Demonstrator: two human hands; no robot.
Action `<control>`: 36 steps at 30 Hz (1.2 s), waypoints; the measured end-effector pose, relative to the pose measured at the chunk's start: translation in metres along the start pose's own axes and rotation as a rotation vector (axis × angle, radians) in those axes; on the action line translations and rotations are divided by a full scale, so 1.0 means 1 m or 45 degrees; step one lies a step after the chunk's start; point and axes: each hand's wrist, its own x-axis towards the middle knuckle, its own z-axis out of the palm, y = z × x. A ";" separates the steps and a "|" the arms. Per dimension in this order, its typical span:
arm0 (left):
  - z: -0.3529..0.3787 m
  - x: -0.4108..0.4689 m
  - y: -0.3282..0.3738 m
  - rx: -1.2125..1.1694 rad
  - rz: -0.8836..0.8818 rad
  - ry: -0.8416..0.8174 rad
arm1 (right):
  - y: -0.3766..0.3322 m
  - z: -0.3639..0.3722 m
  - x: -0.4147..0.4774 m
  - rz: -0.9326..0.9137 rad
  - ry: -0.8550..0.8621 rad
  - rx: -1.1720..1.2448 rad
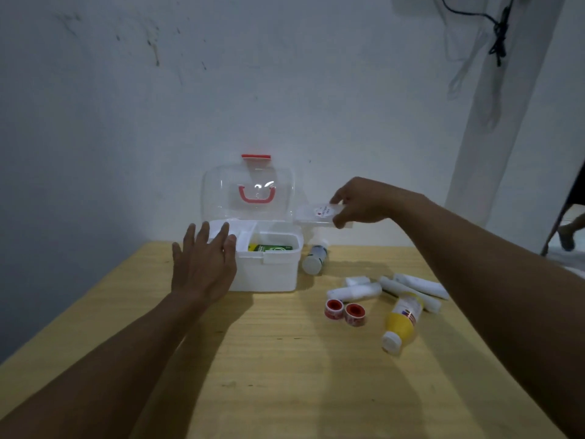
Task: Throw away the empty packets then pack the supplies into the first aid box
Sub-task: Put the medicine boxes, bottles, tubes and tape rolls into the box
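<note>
The white first aid box (269, 274) stands at the back of the wooden table, its clear lid (221, 198) with a red handle raised. A green packet (272, 248) lies inside. My left hand (204, 264) rests flat on the box's left front corner, fingers spread. Just right of the box, in the air, my right hand (361, 201) grips a flat clear case with a round label (318, 213). On the table lie a white bottle (313, 259), several white bandage rolls (357, 291), two red tape rolls (345, 310) and a yellow bottle (402, 321).
The table (269, 375) butts against a white wall. A cable (497, 30) hangs at the upper right. A person's foot (566, 236) shows on the floor at the far right edge.
</note>
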 end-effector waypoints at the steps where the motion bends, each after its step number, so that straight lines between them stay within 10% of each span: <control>1: -0.001 0.000 0.000 0.005 0.002 -0.013 | -0.011 -0.001 0.004 -0.023 -0.007 0.011; 36: 0.000 0.002 0.001 -0.014 -0.039 -0.010 | -0.124 0.069 0.046 0.276 -0.380 0.250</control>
